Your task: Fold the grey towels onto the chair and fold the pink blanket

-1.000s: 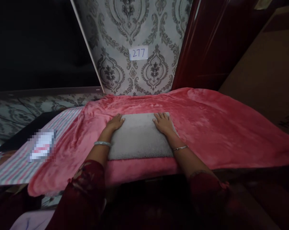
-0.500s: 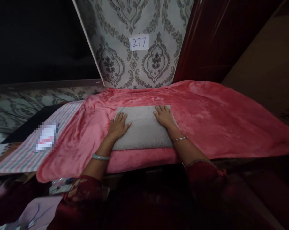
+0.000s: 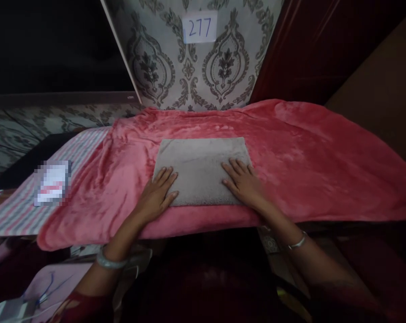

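A grey plush cloth, roughly rectangular, lies flat on a pink fleece blanket. Its near edge runs close to the blanket's front edge. My left hand rests palm down at the cloth's left near corner, fingers spread, the thumb pointing inward over the grey pile. On the right side, my right hand lies on the cloth with its fingers apart and pointing away from me. Neither hand grips anything. A bangle circles each forearm.
A blurred white and pink item lies on a striped cloth at the left. Behind stand a dark screen, a patterned wall with a paper marked 277, and a dark red panel. Cables show at lower left.
Both hands have slid toward me over the grey cloth, from its far part to its near part. The view has tilted down slightly.
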